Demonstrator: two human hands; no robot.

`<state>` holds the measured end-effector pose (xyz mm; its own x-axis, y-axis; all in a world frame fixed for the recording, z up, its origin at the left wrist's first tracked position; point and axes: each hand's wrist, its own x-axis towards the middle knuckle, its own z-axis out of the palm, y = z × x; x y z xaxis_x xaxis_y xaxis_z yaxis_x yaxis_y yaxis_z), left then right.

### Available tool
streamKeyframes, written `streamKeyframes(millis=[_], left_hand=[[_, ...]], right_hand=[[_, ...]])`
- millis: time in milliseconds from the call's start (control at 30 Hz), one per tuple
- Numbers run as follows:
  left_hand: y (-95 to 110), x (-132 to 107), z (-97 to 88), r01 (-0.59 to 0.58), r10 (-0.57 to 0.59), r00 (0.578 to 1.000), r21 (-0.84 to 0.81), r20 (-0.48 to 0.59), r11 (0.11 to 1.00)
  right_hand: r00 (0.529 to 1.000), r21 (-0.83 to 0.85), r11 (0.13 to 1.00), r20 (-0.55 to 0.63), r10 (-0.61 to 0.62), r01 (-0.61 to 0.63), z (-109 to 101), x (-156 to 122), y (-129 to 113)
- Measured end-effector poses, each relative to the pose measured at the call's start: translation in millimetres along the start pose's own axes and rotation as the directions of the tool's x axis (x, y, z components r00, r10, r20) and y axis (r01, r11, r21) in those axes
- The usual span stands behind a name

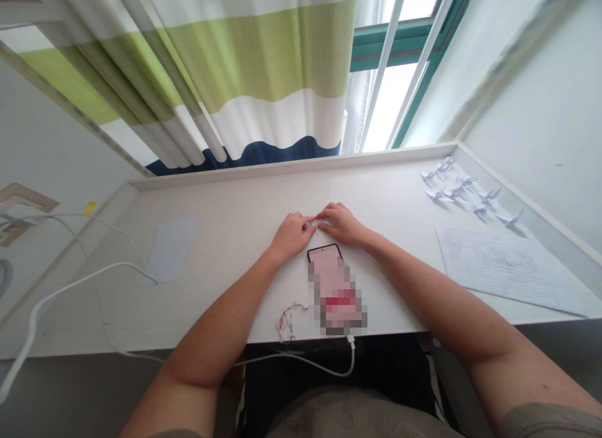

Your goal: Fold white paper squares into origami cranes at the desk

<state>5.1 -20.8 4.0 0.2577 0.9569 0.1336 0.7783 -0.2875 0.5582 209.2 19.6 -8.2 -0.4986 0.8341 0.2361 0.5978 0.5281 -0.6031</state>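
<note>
Close together over the middle of the white desk, my two hands meet at a small piece of white folded paper (315,226). My left hand (292,233) is closed, its thumb and forefinger pinching the paper's left side. From the right, my right hand (342,224) presses its bent fingers and thumb on the other side. Most of the paper is hidden by fingers, so its exact shape does not show. Just below the hands lies a phone (324,255), its screen largely blurred out and a white cable plugged into its lower end.
Several folded paper cranes (455,192) stand at the back right, behind written sheets (503,265). A torn white sheet (172,246) lies at left, with white cables (89,276) crossing it. A beaded strap (288,322) rests near the front edge. A curtain (263,55) hangs behind the raised rim.
</note>
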Motion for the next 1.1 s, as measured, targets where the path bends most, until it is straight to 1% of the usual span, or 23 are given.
streamKeyframes(millis=[233, 400, 467, 600, 700, 800, 900, 1000, 1100], left_hand=[[3, 1, -1.9, 0.03, -0.031, 0.999, -0.061, -0.02, 0.998], [3, 0, -4.9, 0.059, -0.065, 0.997, -0.141, -0.035, 0.988], [5, -1, -5.9, 0.059, -0.065, 0.997, -0.145, -0.036, 0.988], [7, -1, -7.2, 0.065, -0.072, 0.996, -0.135, -0.049, 0.989], [6, -2, -7.7, 0.063, -0.068, 0.997, -0.139, -0.035, 0.988], [5, -2, -7.5, 0.05, -0.053, 0.998, -0.141, -0.018, 0.989], [4, -2, -6.9, 0.041, -0.043, 0.999, -0.109, -0.016, 0.993], [4, -2, -6.9, 0.074, -0.076, 0.997, -0.104, -0.021, 0.992], [5, -3, -8.0, 0.121, -0.127, 0.992, -0.176, -0.022, 0.977]], right_hand=[[0.999, -0.022, 0.999, 0.028, -0.027, 0.028, -5, -2, -1], [0.999, 0.022, 0.999, 0.013, -0.044, 0.043, -11, -4, -4], [0.998, 0.048, 0.997, 0.008, -0.064, 0.064, -13, -5, -5], [0.998, 0.067, 0.996, -0.004, -0.064, 0.065, -15, -5, -6], [0.998, 0.065, 0.995, -0.004, -0.07, 0.07, -14, -5, -5], [0.996, 0.048, 0.995, 0.024, -0.088, 0.087, -14, -6, -5], [0.989, 0.01, 0.993, 0.096, -0.115, 0.115, -16, -9, -8], [0.982, -0.007, 0.992, 0.142, -0.127, 0.129, -17, -10, -12], [0.984, -0.016, 0.993, 0.136, -0.115, 0.118, -16, -9, -15]])
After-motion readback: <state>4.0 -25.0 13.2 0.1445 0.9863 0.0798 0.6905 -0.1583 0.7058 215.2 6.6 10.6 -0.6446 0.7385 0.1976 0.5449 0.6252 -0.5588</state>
